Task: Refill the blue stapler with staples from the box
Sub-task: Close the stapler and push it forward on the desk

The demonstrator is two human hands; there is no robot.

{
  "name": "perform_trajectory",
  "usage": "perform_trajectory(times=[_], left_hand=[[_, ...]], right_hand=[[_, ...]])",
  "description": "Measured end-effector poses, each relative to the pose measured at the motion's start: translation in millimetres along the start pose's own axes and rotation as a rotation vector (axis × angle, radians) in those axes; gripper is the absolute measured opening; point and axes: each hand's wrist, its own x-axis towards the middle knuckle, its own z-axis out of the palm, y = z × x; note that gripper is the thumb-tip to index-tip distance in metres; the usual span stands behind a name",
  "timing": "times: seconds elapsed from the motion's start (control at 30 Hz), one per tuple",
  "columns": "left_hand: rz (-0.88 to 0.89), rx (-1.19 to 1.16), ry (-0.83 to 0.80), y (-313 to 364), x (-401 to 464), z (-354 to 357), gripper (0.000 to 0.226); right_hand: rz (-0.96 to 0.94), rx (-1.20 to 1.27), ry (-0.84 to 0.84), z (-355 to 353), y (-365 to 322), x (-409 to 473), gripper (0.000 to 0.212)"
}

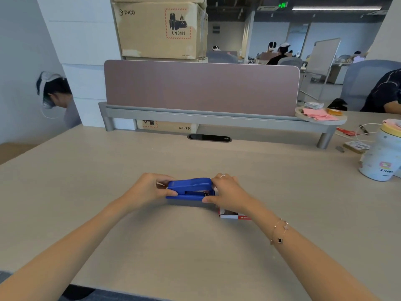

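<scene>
The blue stapler (190,189) lies lengthwise on the beige desk (152,235), its top down on the base. My left hand (147,190) grips its left end, thumb on the near side. Around its right end closes my right hand (227,194), with the thumb low against the base. The small red-and-white staple box (231,214) sits on the desk just under my right wrist, partly hidden by it; I cannot tell what it holds.
A mauve divider panel (201,88) on a grey shelf closes the desk's far side. A white tub with a yellow lid (384,157), cables and small items crowd the right. Cardboard boxes (160,29) are stacked behind. Other people sit left and right.
</scene>
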Motion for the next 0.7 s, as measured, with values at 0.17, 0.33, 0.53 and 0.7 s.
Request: perform_trajectory(times=[0.17, 0.33, 0.53, 0.7], left_hand=[[0.056, 0.021, -0.034, 15, 50, 5, 0.032], [0.097, 0.073, -0.053, 21, 104, 24, 0.025], [0.108, 0.082, -0.057, 21, 163, 39, 0.022], [0.114, 0.097, -0.079, 23, 206, 44, 0.023]], right_hand=[[0.006, 0.012, 0.048, -24, 31, 22, 0.029], [0.042, -0.021, 0.041, -41, 70, 44, 0.031], [0.104, 0.021, 0.028, -58, 110, 76, 0.029], [0.148, 0.038, 0.023, -67, 133, 104, 0.033]])
